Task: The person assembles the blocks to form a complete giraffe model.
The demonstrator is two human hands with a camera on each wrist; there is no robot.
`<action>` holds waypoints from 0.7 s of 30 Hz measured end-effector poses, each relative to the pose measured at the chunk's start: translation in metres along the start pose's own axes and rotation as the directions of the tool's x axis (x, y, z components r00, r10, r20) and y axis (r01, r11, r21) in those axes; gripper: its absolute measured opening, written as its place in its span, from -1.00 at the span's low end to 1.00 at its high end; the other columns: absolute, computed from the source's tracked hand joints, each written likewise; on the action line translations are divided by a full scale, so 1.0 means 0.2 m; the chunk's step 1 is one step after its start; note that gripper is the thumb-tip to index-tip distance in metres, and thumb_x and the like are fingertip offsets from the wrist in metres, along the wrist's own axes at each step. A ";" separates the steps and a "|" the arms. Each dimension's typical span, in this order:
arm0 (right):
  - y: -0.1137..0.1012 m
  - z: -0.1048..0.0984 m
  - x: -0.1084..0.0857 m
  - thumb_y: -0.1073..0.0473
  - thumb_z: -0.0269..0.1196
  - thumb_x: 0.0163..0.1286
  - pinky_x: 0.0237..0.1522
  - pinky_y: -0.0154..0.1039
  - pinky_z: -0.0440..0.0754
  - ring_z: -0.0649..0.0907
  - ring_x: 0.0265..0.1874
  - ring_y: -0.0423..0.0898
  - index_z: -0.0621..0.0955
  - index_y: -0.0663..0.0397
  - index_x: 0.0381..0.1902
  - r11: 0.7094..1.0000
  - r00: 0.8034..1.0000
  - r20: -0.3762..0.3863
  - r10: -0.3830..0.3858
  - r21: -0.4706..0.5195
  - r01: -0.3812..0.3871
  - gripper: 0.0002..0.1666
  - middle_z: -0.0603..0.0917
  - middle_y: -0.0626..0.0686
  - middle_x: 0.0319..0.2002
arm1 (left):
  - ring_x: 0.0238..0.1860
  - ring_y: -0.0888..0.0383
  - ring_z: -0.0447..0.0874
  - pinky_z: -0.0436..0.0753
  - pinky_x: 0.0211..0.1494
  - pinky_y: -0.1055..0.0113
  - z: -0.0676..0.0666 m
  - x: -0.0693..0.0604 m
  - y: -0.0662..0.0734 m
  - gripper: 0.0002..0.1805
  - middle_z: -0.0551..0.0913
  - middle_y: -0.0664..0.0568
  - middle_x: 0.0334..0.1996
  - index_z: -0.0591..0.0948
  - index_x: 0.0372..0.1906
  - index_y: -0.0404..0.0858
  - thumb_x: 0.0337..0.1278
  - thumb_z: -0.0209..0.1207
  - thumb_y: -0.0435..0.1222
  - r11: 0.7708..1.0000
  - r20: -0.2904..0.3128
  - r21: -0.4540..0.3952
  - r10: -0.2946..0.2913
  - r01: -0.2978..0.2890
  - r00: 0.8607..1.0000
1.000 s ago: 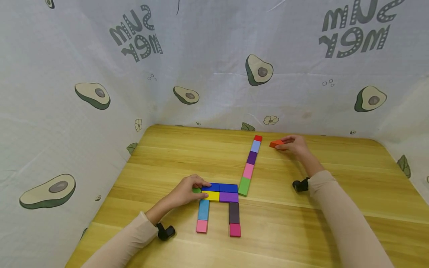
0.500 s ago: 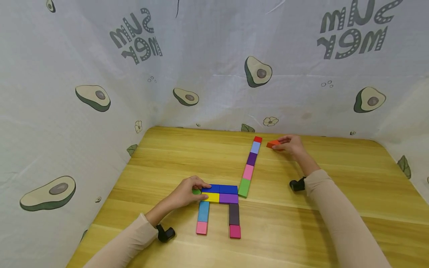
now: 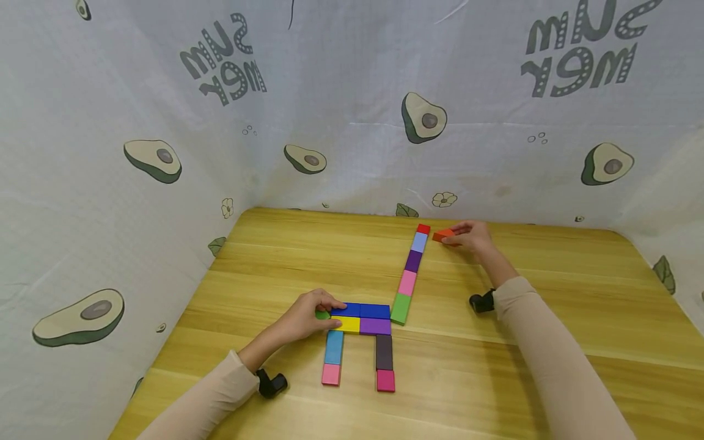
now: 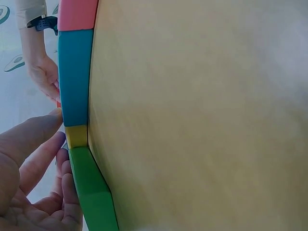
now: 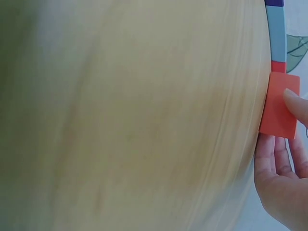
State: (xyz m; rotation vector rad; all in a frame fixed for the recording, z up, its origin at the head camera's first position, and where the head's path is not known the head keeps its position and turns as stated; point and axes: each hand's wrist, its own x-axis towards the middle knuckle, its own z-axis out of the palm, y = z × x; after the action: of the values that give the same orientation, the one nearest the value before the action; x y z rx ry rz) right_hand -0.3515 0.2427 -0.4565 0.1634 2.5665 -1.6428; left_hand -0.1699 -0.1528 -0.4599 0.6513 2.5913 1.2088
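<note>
My right hand [image 3: 474,237] pinches an orange triangular block [image 3: 442,236] at the table's far side. It sits just right of a slanting line of blocks topped by a red block [image 3: 423,228]. In the right wrist view the thumb lies on the orange block's face. My left hand [image 3: 304,314] rests at the left end of a block rectangle, its thumb on the yellow block [image 3: 349,324] and a finger on the blue block [image 3: 346,309]. A green block [image 3: 322,315] shows partly beneath that hand; the left wrist view shows its side [image 4: 94,192].
Below the rectangle stand two block legs, one light blue [image 3: 333,348] and pink, one dark [image 3: 384,352] and magenta. A light green block [image 3: 401,308] begins the slanting line. A patterned sheet [image 3: 352,91] hangs behind the wooden table [image 3: 264,256].
My right hand has slid left with the orange triangular block, closer to the red block at the line's top. The left hand has stayed on the blocks.
</note>
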 end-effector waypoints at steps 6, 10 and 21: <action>-0.01 0.02 0.01 0.37 0.44 0.21 -0.29 -0.45 0.62 0.53 -0.23 -0.09 0.51 0.45 0.09 1.000 1.000 0.004 0.021 0.018 -0.021 -0.47 0.59 0.13 -0.16 | -0.15 0.14 0.51 0.60 0.02 0.19 0.00 0.00 0.00 -0.69 0.62 0.05 -0.17 0.74 0.03 -0.24 0.18 0.38 -0.30 1.000 0.000 0.003 0.002 -0.002 1.000; -0.01 0.03 0.01 0.38 0.43 0.23 -0.29 -0.47 0.60 0.52 -0.20 -0.06 0.50 0.46 0.10 1.000 1.000 0.006 0.017 0.017 -0.018 -0.47 0.57 0.19 -0.11 | -0.15 0.14 0.51 0.60 0.02 0.18 0.00 0.00 0.00 -0.69 0.62 0.04 -0.17 0.74 0.03 -0.24 0.18 0.38 -0.30 1.000 0.000 0.001 0.002 -0.002 1.000; -0.03 0.04 0.01 0.35 0.45 0.22 -0.28 -0.51 0.55 0.51 -0.22 -0.09 0.50 0.47 0.09 1.000 1.000 0.010 0.000 0.021 0.000 -0.45 0.58 0.19 -0.12 | -0.14 0.15 0.51 0.60 0.04 0.17 0.00 0.00 -0.01 -0.69 0.61 0.06 -0.16 0.74 0.04 -0.22 0.19 0.38 -0.28 1.000 0.001 -0.004 0.001 -0.001 1.000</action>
State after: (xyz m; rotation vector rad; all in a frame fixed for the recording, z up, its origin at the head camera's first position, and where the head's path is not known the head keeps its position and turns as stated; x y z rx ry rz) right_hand -0.3542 0.2325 -0.4558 0.1556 2.5429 -1.6663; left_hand -0.1708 -0.1535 -0.4617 0.6527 2.5874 1.2130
